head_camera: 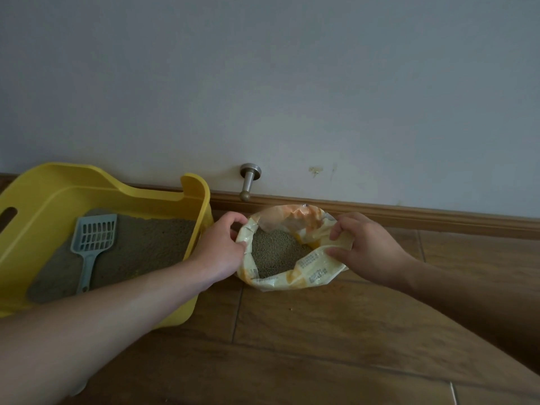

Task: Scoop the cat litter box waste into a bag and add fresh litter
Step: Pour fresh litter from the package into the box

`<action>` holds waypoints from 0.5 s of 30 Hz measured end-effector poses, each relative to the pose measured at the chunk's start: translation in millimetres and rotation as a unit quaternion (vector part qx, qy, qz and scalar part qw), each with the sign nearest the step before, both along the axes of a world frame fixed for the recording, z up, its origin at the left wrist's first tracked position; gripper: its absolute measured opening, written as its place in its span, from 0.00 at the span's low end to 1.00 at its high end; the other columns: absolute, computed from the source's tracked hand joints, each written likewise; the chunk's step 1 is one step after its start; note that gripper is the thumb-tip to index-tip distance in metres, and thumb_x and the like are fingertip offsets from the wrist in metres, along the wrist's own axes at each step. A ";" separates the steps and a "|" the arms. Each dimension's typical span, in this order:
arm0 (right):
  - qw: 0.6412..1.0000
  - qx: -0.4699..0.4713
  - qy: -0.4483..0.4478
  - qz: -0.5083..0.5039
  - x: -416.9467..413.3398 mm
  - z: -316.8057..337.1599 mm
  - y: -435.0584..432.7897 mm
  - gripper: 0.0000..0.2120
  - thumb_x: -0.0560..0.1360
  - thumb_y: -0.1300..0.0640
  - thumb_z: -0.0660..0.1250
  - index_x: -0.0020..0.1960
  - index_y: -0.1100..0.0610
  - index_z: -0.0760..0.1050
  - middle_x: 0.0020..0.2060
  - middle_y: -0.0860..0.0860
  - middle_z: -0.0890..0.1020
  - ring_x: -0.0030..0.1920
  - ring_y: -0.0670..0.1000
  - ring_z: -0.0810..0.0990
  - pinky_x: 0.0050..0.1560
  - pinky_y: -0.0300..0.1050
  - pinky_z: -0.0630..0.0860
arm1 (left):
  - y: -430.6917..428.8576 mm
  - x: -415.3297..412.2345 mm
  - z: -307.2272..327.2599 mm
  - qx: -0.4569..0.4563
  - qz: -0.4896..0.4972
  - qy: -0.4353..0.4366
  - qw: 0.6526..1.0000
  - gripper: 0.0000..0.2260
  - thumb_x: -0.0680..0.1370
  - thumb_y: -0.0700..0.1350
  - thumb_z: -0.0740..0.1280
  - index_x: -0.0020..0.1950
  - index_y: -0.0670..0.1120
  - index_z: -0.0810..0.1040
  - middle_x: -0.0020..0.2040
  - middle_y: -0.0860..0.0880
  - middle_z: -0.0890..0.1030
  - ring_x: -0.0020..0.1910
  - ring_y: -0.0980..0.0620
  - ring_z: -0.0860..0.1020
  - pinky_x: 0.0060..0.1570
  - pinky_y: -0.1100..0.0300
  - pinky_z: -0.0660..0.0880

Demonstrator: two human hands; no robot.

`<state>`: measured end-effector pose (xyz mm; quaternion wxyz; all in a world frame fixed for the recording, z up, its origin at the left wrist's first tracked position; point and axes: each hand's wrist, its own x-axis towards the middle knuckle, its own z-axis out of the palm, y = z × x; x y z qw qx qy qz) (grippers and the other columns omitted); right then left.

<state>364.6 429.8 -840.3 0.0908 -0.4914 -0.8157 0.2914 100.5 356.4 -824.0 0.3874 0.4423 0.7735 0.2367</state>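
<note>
A yellow litter box stands on the floor at the left, holding grey-brown litter. A grey slotted scoop lies on that litter, handle toward me. To the box's right sits an open yellow-and-white litter bag with fresh granules showing inside. My left hand grips the bag's left rim. My right hand pinches the bag's right rim, holding the mouth open.
A wooden floor runs up to a brown skirting board under a white wall. A metal door stop sticks out of the wall just above the bag. My knee is at the right edge.
</note>
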 end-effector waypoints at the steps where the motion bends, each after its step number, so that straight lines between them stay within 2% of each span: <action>1: 1.000 -0.001 -0.002 0.000 0.2 1.2 -0.3 0.09 0.72 0.48 0.73 0.48 0.46 0.74 0.58 0.42 0.72 0.52 0.44 0.73 0.49 0.37 0.69 | -0.4 0.0 0.3 0.002 -0.003 -0.001 1.000 0.18 0.79 0.37 0.66 0.60 0.60 0.71 0.51 0.49 0.79 0.45 0.48 0.82 0.43 0.44 0.82; 4: 1.000 0.002 -0.011 0.001 1.5 5.4 -1.8 0.09 0.73 0.47 0.73 0.49 0.47 0.75 0.61 0.42 0.71 0.51 0.43 0.72 0.50 0.37 0.68 | -2.2 -0.1 2.0 0.009 -0.011 -0.002 1.000 0.18 0.79 0.38 0.66 0.61 0.59 0.72 0.51 0.51 0.79 0.46 0.49 0.82 0.45 0.44 0.82; 7: 1.000 0.009 -0.013 0.001 2.1 10.0 -2.8 0.09 0.73 0.47 0.73 0.49 0.46 0.75 0.62 0.43 0.72 0.46 0.40 0.72 0.50 0.36 0.69 | -4.1 -0.2 4.5 0.010 -0.017 0.001 1.000 0.19 0.79 0.38 0.67 0.60 0.60 0.71 0.52 0.51 0.78 0.48 0.49 0.81 0.46 0.46 0.82; 15: 0.999 0.026 -0.022 0.001 1.2 26.4 -8.3 0.09 0.73 0.48 0.72 0.50 0.45 0.75 0.62 0.44 0.72 0.41 0.36 0.70 0.50 0.37 0.69 | -10.4 0.2 19.2 0.021 -0.035 0.018 0.999 0.20 0.78 0.39 0.69 0.61 0.62 0.70 0.59 0.51 0.72 0.50 0.48 0.79 0.47 0.47 0.82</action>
